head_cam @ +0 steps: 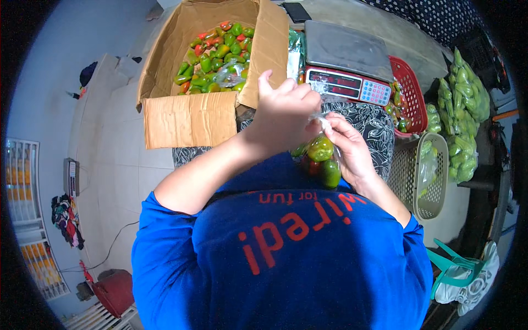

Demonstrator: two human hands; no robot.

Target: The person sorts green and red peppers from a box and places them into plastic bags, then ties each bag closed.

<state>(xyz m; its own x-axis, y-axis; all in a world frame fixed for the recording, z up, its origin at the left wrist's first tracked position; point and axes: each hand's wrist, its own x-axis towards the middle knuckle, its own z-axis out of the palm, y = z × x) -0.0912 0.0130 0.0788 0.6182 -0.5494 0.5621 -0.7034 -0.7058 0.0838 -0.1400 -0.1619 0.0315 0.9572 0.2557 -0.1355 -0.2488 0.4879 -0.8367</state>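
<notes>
A clear plastic bag of green and reddish peppers point(321, 149) hangs in front of my chest. My left hand point(284, 108) grips the twisted neck of the bag point(317, 119) from above, its fingertips partly hidden behind the hand. On the other side, my right hand point(347, 138) pinches the same neck between thumb and fingers. Just beyond my left hand stands an open cardboard box point(266, 49), with loose green and red peppers point(222, 51) and a crumpled clear bag point(230, 74) inside.
A digital scale point(346, 49) with a red body stands beyond my hands. Right of it, a red plastic basket point(414, 99) holds bagged peppers. A beige basket point(441, 165) and several bags of green vegetables point(462, 119) are further right. A dark phone point(296, 12) lies behind the scale.
</notes>
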